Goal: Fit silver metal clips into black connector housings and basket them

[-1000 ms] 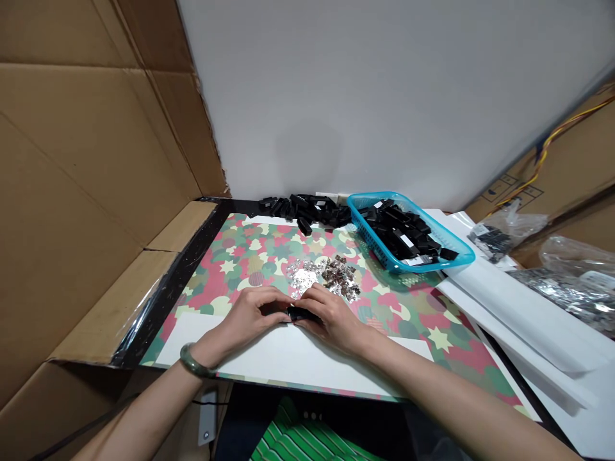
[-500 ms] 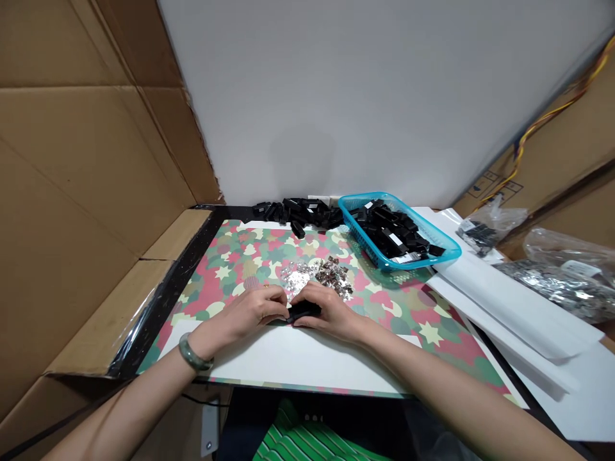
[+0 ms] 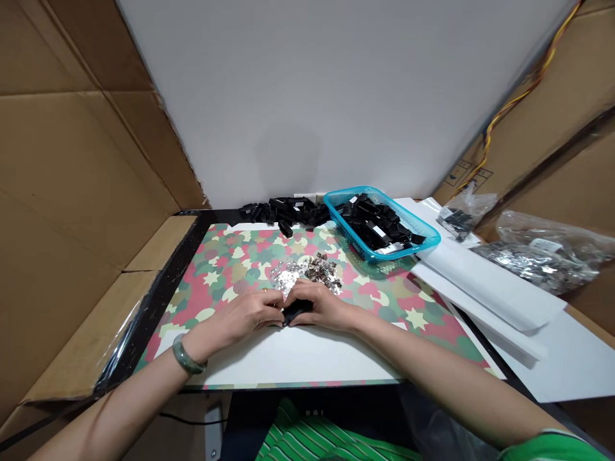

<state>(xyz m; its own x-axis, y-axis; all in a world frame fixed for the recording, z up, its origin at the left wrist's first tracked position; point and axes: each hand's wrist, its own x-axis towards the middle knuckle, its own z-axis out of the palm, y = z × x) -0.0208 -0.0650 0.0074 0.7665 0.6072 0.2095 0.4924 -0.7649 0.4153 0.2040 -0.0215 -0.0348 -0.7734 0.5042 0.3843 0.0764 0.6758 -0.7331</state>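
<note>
Black part [image 3: 295,312]: sitting between the two hands, touching both, just above the white sheet [image 3: 298,355] near the desk [image 3: 221,262] front edge.
Left hand [image 3: 245,317]: pinching the part's left end, fingers closed on it.
Right hand [image 3: 323,306]: clamping the right end, fingers curled over it.
Look: appearing small, dark, oblong; mostly hiding under fingers.
Beyond: metal bits [image 3: 305,272] lying just behind the hands; blue basket [image 3: 401,254] standing farther back.

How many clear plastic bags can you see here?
2. The small bag with black parts lies behind the white sheets; the large bag with silver parts lies right of it. More may be outside the view.
</note>
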